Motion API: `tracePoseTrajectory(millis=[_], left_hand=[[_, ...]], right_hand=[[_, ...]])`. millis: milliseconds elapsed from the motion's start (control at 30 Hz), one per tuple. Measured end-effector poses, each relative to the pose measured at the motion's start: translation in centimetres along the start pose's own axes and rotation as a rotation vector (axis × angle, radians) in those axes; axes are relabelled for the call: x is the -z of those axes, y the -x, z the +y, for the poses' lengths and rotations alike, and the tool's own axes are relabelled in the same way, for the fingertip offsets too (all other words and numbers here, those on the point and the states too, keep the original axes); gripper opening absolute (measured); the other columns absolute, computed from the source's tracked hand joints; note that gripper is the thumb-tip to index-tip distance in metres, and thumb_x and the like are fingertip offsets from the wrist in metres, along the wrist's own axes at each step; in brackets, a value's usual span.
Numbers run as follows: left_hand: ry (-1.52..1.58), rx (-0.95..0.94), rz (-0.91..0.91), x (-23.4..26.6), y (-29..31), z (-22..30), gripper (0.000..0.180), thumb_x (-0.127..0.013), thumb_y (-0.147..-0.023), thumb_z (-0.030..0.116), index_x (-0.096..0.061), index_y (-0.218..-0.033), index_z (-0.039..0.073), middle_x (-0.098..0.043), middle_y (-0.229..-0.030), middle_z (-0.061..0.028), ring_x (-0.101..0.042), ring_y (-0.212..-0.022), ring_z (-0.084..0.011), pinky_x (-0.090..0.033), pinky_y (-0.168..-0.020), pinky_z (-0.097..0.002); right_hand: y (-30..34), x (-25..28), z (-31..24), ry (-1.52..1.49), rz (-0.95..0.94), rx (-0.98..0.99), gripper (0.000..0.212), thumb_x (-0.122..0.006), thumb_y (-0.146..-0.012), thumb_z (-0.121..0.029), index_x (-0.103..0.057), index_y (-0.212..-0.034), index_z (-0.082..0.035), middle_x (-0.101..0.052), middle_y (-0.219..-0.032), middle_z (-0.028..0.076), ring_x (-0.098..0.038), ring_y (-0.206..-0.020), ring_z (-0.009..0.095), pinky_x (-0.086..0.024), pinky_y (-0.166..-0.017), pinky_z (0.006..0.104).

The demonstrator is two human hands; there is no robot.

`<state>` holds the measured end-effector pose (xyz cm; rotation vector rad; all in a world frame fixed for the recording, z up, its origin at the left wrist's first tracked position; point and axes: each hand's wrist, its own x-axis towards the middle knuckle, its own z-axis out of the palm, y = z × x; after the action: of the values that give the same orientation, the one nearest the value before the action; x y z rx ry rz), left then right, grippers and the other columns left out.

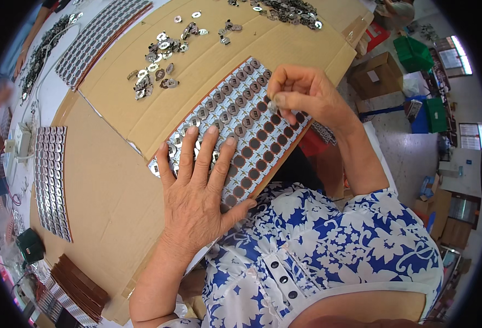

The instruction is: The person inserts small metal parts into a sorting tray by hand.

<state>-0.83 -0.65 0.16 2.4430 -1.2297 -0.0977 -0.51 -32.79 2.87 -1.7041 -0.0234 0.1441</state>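
A long panel [258,143] with rows of round spots lies at a slant on the cardboard in front of me. Small metal discs [224,88] cover its far rows, while dark round spots show bare along the near rows. My left hand [194,199] rests flat on the panel's left end, fingers spread, hiding some discs beneath. Above the panel's right part, my right hand [309,97] is closed in a pinch. Between its thumb and forefinger sits a small shiny metal disc [273,106], partly hidden by the fingertips.
Loose metal discs [166,48] lie scattered beyond the panel, with a darker heap [293,12] at the far edge. Disc-covered panels [52,180] lie to the left. Brown strips [79,288] are stacked at lower left. Another person's arm [32,39] reaches in at upper left.
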Motion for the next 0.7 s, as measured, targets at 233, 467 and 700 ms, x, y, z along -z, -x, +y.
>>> tracePoseTrajectory(millis=[233,467,700], left_hand=[[0.016,0.005,-0.009,0.0,-0.1,0.0,0.104,-0.082,-0.087,0.07,-0.051,-0.172,0.018,-0.045,-0.178,-0.0169,-0.034,-0.169,-0.0429,-0.01,-0.135,-0.0743],[0.011,0.007,-0.01,-0.1,0.0,-0.1,0.104,-0.082,-0.088,0.07,-0.051,-0.172,0.018,-0.045,-0.179,-0.0168,-0.034,-0.169,-0.0428,-0.01,-0.135,-0.0744],[0.009,0.0,-0.008,-0.1,0.0,-0.2,0.104,-0.08,-0.088,0.071,-0.05,-0.172,0.018,-0.045,-0.179,-0.0164,-0.034,-0.168,-0.0431,-0.009,-0.135,-0.0744]], right_hand=[[0.9,-0.9,1.5,-0.082,-0.009,-0.047,0.006,-0.077,-0.101,-0.001,-0.071,-0.1,0.001,-0.072,-0.087,0.004,-0.068,-0.071,0.006,-0.052,-0.057,0.0208],[0.0,-0.9,1.9,0.177,0.099,-0.054,0.007,-0.077,-0.103,0.0,-0.077,-0.109,0.003,-0.075,-0.09,0.002,-0.067,-0.074,0.004,-0.053,-0.057,0.0201],[0.6,-1.4,2.6,0.222,0.131,0.035,0.009,-0.079,-0.102,-0.002,-0.078,-0.11,0.002,-0.077,-0.09,0.0,-0.07,-0.08,0.005,-0.056,-0.07,0.0218]])
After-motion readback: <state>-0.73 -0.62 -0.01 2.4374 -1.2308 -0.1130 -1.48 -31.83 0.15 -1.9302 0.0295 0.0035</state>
